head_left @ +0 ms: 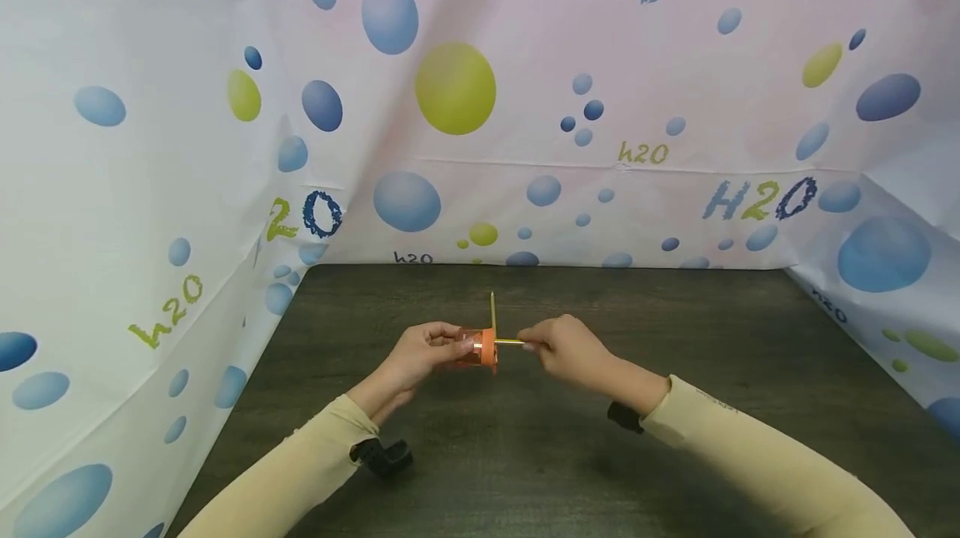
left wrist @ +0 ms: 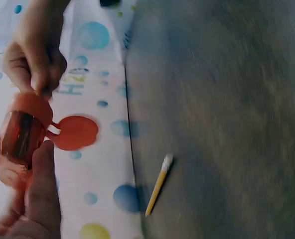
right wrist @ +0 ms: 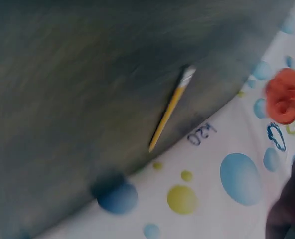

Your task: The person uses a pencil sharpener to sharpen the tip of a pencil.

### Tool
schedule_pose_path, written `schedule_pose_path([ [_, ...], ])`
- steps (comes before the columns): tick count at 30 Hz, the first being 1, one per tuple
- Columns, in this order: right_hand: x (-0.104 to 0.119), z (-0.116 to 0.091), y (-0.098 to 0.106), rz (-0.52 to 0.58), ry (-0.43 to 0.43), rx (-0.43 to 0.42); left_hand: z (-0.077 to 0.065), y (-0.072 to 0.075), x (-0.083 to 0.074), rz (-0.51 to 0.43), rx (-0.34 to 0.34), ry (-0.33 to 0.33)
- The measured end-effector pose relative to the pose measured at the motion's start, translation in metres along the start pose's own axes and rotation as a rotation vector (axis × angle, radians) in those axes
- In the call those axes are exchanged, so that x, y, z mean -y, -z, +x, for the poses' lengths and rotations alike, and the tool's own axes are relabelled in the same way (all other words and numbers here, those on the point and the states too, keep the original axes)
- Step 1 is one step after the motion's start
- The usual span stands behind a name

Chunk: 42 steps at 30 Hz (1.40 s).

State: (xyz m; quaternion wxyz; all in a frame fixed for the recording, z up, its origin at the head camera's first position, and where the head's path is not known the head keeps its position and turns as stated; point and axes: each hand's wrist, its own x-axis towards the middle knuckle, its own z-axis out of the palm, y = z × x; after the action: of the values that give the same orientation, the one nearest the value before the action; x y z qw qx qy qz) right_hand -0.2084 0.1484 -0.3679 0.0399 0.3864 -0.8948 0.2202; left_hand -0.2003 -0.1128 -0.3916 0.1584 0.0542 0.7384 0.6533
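Fingers and thumb of my left hand grip a pencil sharpener with a see-through orange body and a solid orange top. Its round orange lid hangs open at the side in the left wrist view. From the right, my right hand pinches a yellow pencil whose far end goes into the sharpener's top, where its tip is hidden. Just beyond the sharpener, a second yellow pencil lies on the dark table, its whole length showing in the right wrist view.
The dark wooden table spreads around both hands. Behind it and at both sides stands a white sheet printed with blue and green dots. A black strap piece sits at the left wrist.
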Motion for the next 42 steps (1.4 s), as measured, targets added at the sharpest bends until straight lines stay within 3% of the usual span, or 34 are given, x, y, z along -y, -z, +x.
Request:
schedule_pose_path([
  [3,-0.004,0.007,0.008,0.376,-0.204,0.181,0.000,0.002,0.001,0.091,-0.020,-0.067],
  [5,-0.010,0.011,0.013,0.558,-0.306,0.284,0.002,0.003,0.001,0.124,-0.006,-0.085],
  [7,-0.015,0.014,0.016,0.680,-0.382,0.354,0.004,0.003,0.002,0.123,0.002,-0.077],
  [9,-0.019,0.017,0.018,0.711,-0.409,0.385,0.006,0.002,0.004,0.101,0.006,-0.057],
  [11,-0.021,0.018,0.018,0.645,-0.367,0.367,0.008,0.000,0.005,0.065,-0.007,-0.026],
  [14,-0.018,0.018,0.019,0.431,-0.247,0.279,0.011,-0.002,0.004,-0.011,-0.022,0.033],
  [17,-0.013,0.013,0.018,0.111,-0.094,0.129,0.012,-0.003,0.002,-0.075,-0.020,0.087],
  [22,-0.015,0.004,0.006,-0.397,0.279,-0.218,0.010,0.000,-0.001,-0.207,0.033,0.132],
  [25,-0.019,0.002,-0.003,-0.552,0.462,-0.359,0.008,-0.001,-0.002,-0.286,0.067,0.159],
  [27,-0.021,0.001,-0.007,-0.614,0.518,-0.398,0.007,-0.002,-0.003,-0.322,0.081,0.179],
  [29,-0.022,0.000,-0.009,-0.652,0.524,-0.403,0.006,-0.004,-0.004,-0.340,0.096,0.184],
  [32,-0.018,-0.001,-0.008,-0.643,0.450,-0.351,0.006,-0.006,-0.006,-0.328,0.102,0.165],
  [36,-0.007,-0.001,-0.001,-0.548,0.307,-0.237,0.007,-0.006,-0.005,-0.262,0.083,0.132],
  [42,-0.001,0.002,0.007,-0.376,0.169,-0.106,0.009,-0.007,-0.002,-0.150,0.055,0.061],
])
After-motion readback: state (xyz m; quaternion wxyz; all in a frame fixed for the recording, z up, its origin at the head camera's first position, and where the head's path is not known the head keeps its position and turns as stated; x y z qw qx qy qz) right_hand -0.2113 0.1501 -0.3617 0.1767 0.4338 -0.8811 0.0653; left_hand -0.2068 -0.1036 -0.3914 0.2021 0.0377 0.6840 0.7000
